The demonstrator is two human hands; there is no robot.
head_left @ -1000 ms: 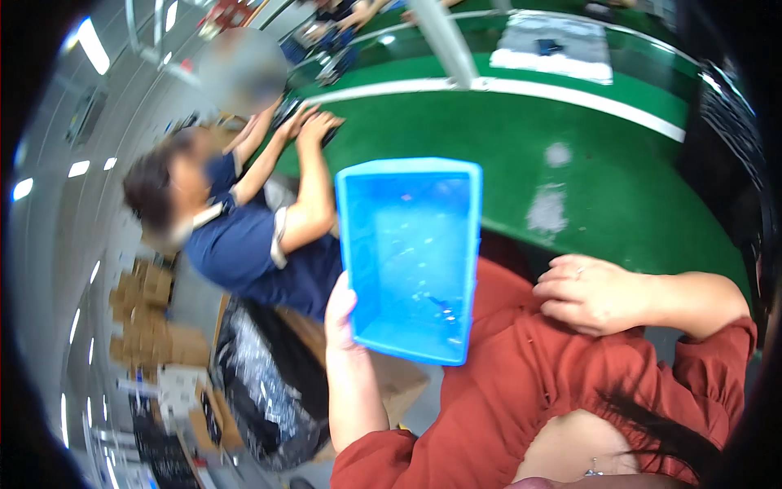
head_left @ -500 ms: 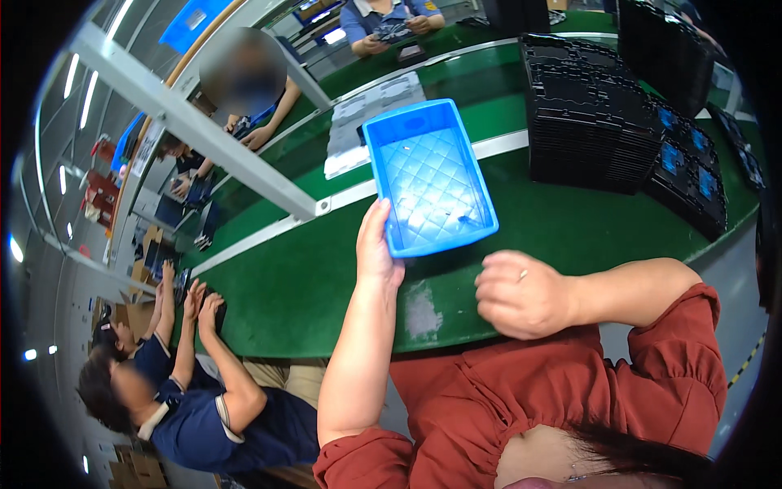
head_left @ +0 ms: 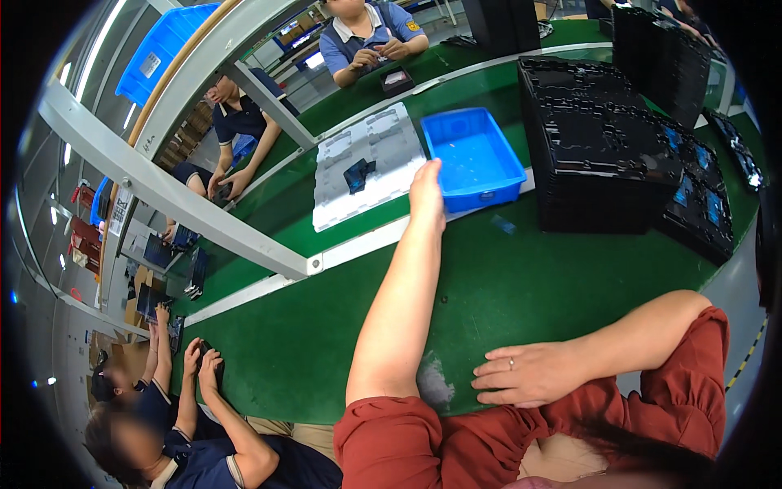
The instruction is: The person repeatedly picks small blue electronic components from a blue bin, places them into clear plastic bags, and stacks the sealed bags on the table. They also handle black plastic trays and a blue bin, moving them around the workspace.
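Green work table (head_left: pixel 505 285), white stripe along it. On it: blue plastic bin (head_left: pixel 472 159), white moulded tray (head_left: pixel 366 167) just beside bin, stacked black trays (head_left: pixel 603 155) right of bin.

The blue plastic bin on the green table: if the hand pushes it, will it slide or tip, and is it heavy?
The blue bin looks empty, so probably light. Its low walls and broad flat base suggest sliding on the green table, not tipping. It looks like rigid moulded plastic, so the left hand at its edge should not bend it.
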